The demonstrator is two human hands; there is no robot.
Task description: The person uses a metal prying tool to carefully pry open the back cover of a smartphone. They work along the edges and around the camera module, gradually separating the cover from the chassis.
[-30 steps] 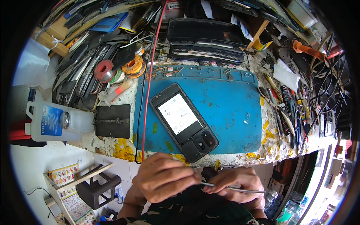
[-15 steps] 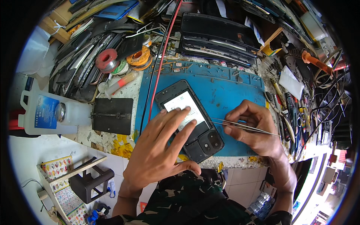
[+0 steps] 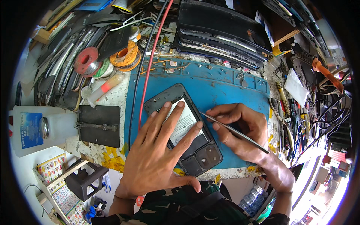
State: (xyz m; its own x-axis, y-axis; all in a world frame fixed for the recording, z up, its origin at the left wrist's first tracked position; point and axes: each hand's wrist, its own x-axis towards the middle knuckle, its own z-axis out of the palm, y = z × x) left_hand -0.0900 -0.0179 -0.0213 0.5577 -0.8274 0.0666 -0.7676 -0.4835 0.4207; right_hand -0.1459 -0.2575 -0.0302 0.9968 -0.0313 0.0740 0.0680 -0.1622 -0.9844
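A black opened smartphone (image 3: 187, 144) with a white battery lies face down on the blue work mat (image 3: 232, 90). My left hand (image 3: 157, 157) rests flat on it, fingers spread across the battery. My right hand (image 3: 243, 131) holds thin metal tweezers (image 3: 232, 129) like a pen, their tip touching the phone's right edge beside the battery.
Solder and wire spools (image 3: 125, 56) sit at the back left. A white plastic bottle (image 3: 37, 127) and a black metal plate (image 3: 98, 125) lie left of the mat. Stacked dark devices (image 3: 221, 33) fill the back. Screwdrivers and cables (image 3: 296, 116) crowd the right.
Both hands came up from the table's front edge onto the phone. My left hand settled flat on the battery and the tweezers' tip reached the phone's right edge.
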